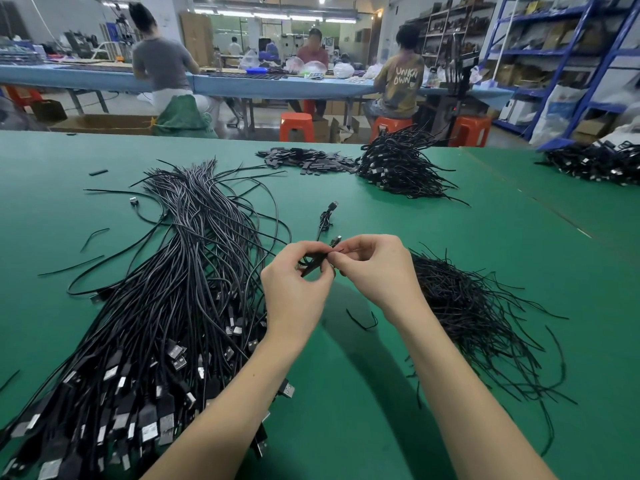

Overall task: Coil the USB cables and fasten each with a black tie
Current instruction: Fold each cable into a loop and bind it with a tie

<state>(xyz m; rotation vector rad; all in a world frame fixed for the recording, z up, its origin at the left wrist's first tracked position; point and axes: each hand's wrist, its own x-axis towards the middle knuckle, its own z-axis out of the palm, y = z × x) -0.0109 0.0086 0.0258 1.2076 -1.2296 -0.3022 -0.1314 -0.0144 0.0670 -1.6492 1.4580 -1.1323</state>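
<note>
Green table [346,393] spans foreground; workshop room behind, people seated at blue bench [242,85], orange stools, blue shelving at 2 o'clock. Loose USB cables [166,306] heaped at 9 o'clock, plugs toward near edge. Black ties [478,306] piled at 3 o'clock. Finished bundles [398,164] at 12–1 o'clock near far edge. Bare green patch between piles, under the forearms. Left hand [294,285] pinches coiled cable [317,263] at centre, above table; right hand [377,268] fingertips pinch tie end against it.

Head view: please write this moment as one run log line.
left hand: holds coiled black USB cable | right hand: pinches thin black tie at coil | tie pile: right | loose cables: left
</note>
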